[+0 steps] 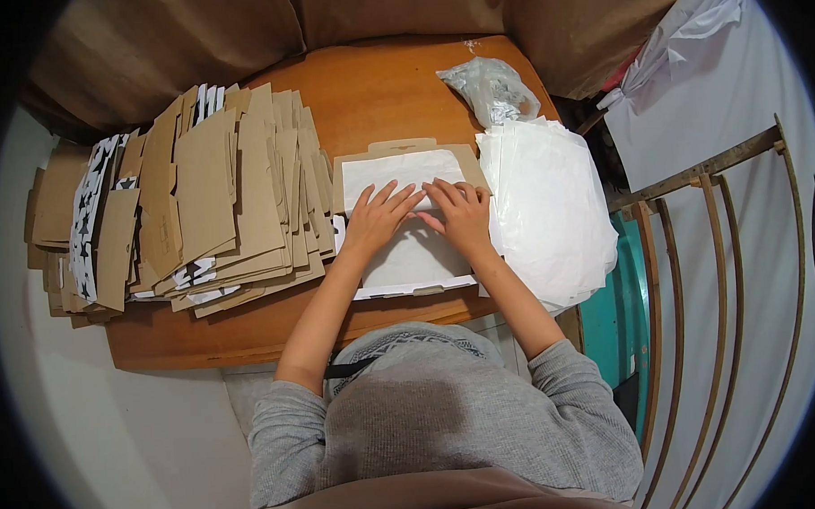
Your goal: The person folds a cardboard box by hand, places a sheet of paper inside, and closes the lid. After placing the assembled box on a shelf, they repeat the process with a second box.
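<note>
A cardboard box (470,155) lies opened out on the table in front of me, its brown lid flap toward the far side. White paper (407,254) lines its inside, and part of the sheet covers the lid. My left hand (384,218) rests flat on the paper with the fingers stretched out. Beside it, my right hand (457,215) presses on the same paper, fingers spread, its fingertips nearly meeting the left ones. Neither hand grips anything.
Flat cardboard boxes (203,190), some with black-star print, are piled at the left on the wooden table (366,90). A stack of white paper sheets (550,214) lies at the right, with a clear plastic bag (491,85) behind it. A wooden rack (712,244) stands further right.
</note>
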### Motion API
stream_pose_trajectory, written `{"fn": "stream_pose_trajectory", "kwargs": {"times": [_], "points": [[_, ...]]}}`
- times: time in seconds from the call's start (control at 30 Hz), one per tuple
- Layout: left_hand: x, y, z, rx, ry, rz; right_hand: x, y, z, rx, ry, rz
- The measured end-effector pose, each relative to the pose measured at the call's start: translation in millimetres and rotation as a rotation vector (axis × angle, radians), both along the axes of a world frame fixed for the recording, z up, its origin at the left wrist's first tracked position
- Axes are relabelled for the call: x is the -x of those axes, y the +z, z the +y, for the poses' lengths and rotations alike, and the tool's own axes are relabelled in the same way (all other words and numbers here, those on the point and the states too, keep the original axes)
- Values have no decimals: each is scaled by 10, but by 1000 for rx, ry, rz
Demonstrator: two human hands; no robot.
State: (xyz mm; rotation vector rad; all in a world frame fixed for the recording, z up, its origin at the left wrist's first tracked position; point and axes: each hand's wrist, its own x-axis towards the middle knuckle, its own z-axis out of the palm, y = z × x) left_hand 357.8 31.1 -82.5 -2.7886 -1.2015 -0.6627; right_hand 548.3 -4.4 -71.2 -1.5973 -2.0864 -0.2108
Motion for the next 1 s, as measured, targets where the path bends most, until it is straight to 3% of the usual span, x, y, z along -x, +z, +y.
{"fn": "stream_pose_trajectory", "kwargs": {"times": [0.13,0.3,0.63,1.0], "points": [[-3,-40,22,0,6,-3,-39,-112,93,-91,33,-64],[9,-127,50,-101,69,54,-91,-144,131,30,77,28],[10,-240,72,-103,207,107,-114,-172,133,43,28,0],[36,-181,56,-68,139,108,-95,-156,125,-2,54,29]]}}
